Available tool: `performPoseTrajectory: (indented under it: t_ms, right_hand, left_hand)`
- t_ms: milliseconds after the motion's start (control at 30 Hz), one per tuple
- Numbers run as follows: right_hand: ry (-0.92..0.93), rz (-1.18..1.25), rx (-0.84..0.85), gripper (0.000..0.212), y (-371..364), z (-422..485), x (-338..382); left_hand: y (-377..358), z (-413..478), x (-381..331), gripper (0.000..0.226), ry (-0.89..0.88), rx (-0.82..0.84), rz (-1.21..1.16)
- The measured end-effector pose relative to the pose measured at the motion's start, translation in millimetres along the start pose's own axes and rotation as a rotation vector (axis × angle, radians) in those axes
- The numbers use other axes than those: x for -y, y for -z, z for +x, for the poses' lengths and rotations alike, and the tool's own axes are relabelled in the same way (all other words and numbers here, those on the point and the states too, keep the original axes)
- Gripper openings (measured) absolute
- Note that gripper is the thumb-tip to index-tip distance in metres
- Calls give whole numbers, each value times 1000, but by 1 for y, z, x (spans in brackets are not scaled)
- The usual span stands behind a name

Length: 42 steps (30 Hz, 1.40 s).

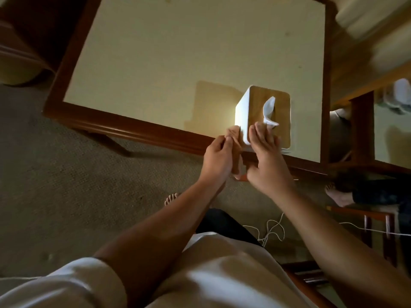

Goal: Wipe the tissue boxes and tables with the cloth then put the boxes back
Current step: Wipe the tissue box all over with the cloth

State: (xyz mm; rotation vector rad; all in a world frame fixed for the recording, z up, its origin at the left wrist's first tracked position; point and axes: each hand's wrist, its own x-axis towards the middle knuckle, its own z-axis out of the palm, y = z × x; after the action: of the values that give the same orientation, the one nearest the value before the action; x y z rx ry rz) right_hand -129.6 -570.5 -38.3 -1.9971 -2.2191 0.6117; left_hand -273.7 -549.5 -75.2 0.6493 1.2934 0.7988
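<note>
Now we wipe the tissue box [242, 112]: left hand [216, 160] grips the cloth [234, 133], right hand [266, 161] rests flat on top; table [133, 128] likely next.

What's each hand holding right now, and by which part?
Left hand grips the bunched peach cloth round its middle, against the tissue box's white side. Right hand holds nothing; its fingers lie flat on the wooden lid.

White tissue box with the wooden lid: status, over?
Left hand pinches peach cloth against side of white wooden-lidded tissue box. Right hand flat on lid. Box at near edge of cream wood-framed table; nothing blocking.
</note>
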Motion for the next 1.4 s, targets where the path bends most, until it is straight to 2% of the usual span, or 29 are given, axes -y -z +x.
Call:
performPoseTrajectory:
  t_ms: [100, 233, 367, 500, 667, 833, 967, 1233, 1333, 1400]
  right_hand:
    - [-13, -25, -183, 73, -11, -3, 3]
    - [-71, 6, -452, 53, -24, 4, 14]
    - [-45, -58, -586, 40, -23, 7, 16]
    - [4, -98, -560, 28, -21, 3, 11]
    - [94, -109, -491, 43, -18, -12, 4]
    - [50, -236, -421, 66, -19, -20, 13]
    - [-25, -311, -335, 64, -26, -14, 33]
    - [-1, -119, -376, 33, -22, -19, 14]
    - [-30, -99, -386, 34, -19, -18, 17]
    - [-15, -109, -376, 45, -21, -14, 23]
  left_hand:
    - [10, 0, -3, 31, 79, -62, -135]
    - [17, -3, -9, 29, 63, -133, -253]
    - [17, -7, -9, 30, 44, -120, -248]
    - [19, -11, -7, 28, 32, -122, -242]
    - [28, -13, -6, 28, 1, -170, -249]
    - [28, -17, -1, 27, -46, -173, -261]
    - [30, -15, -1, 28, -73, -188, -266]
    - [43, -11, -10, 26, -99, -201, -311]
    - [45, -12, -12, 27, -127, -210, -293]
    - [46, -12, -11, 29, -125, -203, -297]
